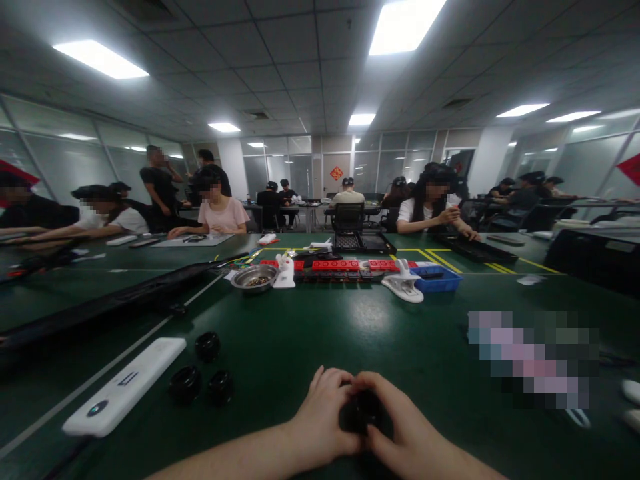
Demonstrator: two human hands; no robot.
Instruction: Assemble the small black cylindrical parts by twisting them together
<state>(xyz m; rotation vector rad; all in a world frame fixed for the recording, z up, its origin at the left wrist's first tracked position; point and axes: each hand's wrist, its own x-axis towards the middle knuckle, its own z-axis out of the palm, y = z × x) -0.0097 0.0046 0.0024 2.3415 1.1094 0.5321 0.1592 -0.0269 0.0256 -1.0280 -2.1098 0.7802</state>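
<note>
A glossy black round piece (366, 409) sits between my two hands low in the middle of the view, just above or on the green tabletop. My left hand (326, 408) curls round its left side, the thumb along the near edge. From the right, my right hand (406, 421) wraps the same piece, its fingertips meeting those of the left at the far side. Both hands cover much of it, so its exact kind cannot be made out. To the left stand three similar black round pieces (207, 347), grouped closely together.
A white power strip (127, 387) lies at the left, beside a long black bar-shaped part (115, 300). Farther off are a metal bowl (254, 288) of small parts, white clamps (404, 288), red strips (336, 265) and a blue bin (436, 283). People sit working across the table.
</note>
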